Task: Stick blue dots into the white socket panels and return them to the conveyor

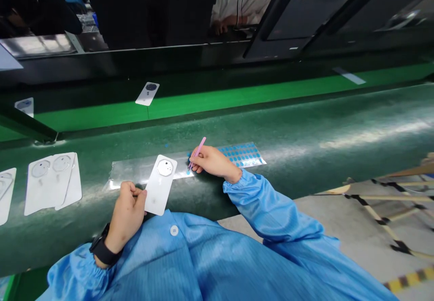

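the white panel (155,198) is just right of the left hand (127,215), whose thumb and fingers are pinched on its edge; no blue shows on it, so work there looks unfinished. the right hand (219,162) has its fingers clamped on pink tweezers (200,147), tips down by a blue dot. left of those fingers the clear sheet (135,171) is mostly bare, seemingly used; right of them, rows of blue dots (239,155) remain. well left of the left fingers lie other panels (45,190), their progress unclear.

Glare streaks the green table (305,156), with dimness beyond and stretched edges.
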`<state>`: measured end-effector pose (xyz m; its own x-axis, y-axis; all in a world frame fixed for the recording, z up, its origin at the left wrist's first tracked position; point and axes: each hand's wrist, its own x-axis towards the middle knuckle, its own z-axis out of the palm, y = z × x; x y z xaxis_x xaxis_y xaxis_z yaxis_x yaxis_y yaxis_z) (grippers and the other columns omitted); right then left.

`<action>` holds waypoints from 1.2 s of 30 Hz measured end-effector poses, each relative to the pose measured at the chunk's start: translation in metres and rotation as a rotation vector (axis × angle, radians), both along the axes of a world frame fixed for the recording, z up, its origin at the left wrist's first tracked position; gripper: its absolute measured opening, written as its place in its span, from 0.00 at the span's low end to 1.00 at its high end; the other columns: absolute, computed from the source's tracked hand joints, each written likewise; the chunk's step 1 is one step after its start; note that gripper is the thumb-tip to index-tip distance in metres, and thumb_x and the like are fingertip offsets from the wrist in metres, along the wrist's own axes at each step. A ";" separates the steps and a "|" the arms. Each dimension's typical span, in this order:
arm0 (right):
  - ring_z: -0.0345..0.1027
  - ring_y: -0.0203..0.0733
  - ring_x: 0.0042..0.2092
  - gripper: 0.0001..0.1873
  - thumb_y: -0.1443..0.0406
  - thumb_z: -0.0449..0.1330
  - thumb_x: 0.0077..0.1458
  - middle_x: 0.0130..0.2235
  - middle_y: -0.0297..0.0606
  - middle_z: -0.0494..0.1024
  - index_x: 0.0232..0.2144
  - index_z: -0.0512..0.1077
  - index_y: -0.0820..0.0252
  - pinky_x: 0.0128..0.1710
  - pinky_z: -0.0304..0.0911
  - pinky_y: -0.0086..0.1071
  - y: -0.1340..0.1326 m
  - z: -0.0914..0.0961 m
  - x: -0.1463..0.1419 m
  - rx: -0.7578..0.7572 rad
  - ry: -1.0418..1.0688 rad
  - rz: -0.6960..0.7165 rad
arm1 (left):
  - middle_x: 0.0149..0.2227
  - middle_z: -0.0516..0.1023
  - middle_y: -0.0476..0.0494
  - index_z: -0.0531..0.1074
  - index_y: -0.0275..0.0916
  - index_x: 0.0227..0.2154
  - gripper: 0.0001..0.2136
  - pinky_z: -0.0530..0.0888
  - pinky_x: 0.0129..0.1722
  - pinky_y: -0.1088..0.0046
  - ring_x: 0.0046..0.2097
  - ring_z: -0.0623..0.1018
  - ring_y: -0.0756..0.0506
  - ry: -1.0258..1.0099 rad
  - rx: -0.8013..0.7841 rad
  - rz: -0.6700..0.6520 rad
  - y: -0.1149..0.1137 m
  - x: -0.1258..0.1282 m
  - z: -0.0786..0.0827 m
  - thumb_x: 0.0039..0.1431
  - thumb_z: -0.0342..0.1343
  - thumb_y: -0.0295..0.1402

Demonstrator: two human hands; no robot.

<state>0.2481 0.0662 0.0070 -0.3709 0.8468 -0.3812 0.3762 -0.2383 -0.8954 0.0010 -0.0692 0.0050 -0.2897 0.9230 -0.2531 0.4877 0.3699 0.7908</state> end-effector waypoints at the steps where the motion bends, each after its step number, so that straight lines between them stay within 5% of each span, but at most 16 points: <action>1: 0.73 0.31 0.21 0.09 0.74 0.60 0.59 0.21 0.33 0.78 0.26 0.71 0.62 0.21 0.69 0.21 0.000 0.000 0.000 0.005 -0.003 0.008 | 0.26 0.72 0.53 0.52 0.46 0.32 0.14 0.70 0.23 0.67 0.22 0.75 0.45 0.046 0.009 -0.004 -0.001 0.000 0.001 0.53 0.49 0.47; 8: 0.71 0.30 0.21 0.10 0.74 0.61 0.58 0.21 0.32 0.77 0.25 0.71 0.62 0.21 0.68 0.21 0.000 0.004 -0.003 -0.015 -0.024 -0.013 | 0.20 0.68 0.54 0.51 0.47 0.30 0.10 0.64 0.25 0.69 0.22 0.72 0.43 0.236 -0.047 -0.221 -0.003 0.003 0.013 0.57 0.44 0.44; 14: 0.71 0.31 0.22 0.12 0.73 0.61 0.59 0.20 0.33 0.77 0.23 0.71 0.63 0.23 0.67 0.22 0.000 0.003 0.000 -0.084 0.040 -0.041 | 0.21 0.72 0.52 0.63 0.45 0.35 0.05 0.65 0.29 0.69 0.26 0.75 0.42 0.448 -0.158 -0.462 0.016 -0.001 0.029 0.62 0.47 0.38; 17: 0.72 0.32 0.22 0.12 0.72 0.61 0.59 0.20 0.34 0.77 0.23 0.70 0.63 0.23 0.67 0.22 0.000 0.007 -0.001 -0.142 0.091 -0.077 | 0.36 0.81 0.42 0.71 0.42 0.37 0.06 0.72 0.44 0.62 0.45 0.80 0.38 0.523 0.055 -0.552 0.042 -0.003 0.029 0.60 0.55 0.37; 19: 0.72 0.32 0.21 0.11 0.71 0.61 0.58 0.20 0.34 0.77 0.23 0.70 0.63 0.22 0.66 0.23 -0.002 0.013 -0.006 -0.116 0.116 -0.101 | 0.52 0.79 0.36 0.74 0.40 0.43 0.13 0.68 0.57 0.53 0.62 0.70 0.33 0.547 0.194 -0.636 0.059 -0.002 0.024 0.55 0.61 0.37; 21: 0.71 0.32 0.21 0.10 0.70 0.61 0.59 0.20 0.33 0.76 0.25 0.70 0.62 0.22 0.66 0.23 -0.005 0.017 -0.016 -0.061 0.119 -0.111 | 0.61 0.73 0.36 0.74 0.41 0.50 0.22 0.63 0.63 0.46 0.69 0.59 0.29 0.576 0.239 -0.723 0.070 -0.001 0.016 0.52 0.65 0.38; 27: 0.72 0.33 0.22 0.10 0.70 0.60 0.61 0.21 0.32 0.77 0.26 0.70 0.61 0.22 0.67 0.23 -0.004 0.011 -0.047 0.055 -0.013 -0.056 | 0.60 0.75 0.34 0.78 0.39 0.49 0.21 0.63 0.63 0.40 0.69 0.59 0.27 0.614 0.269 -0.799 0.066 0.005 -0.006 0.53 0.66 0.40; 36: 0.72 0.32 0.21 0.12 0.72 0.59 0.61 0.21 0.31 0.76 0.25 0.68 0.61 0.21 0.67 0.22 -0.001 0.004 -0.050 -0.018 -0.024 -0.072 | 0.55 0.79 0.33 0.79 0.36 0.44 0.19 0.68 0.60 0.41 0.65 0.67 0.26 0.586 0.423 -0.798 0.061 0.004 -0.015 0.53 0.67 0.41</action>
<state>0.1985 0.0651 0.0108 -0.2996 0.8639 -0.4049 0.3791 -0.2816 -0.8815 0.0050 -0.0083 -0.0098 0.4628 0.8791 0.1136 0.8114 -0.4718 0.3449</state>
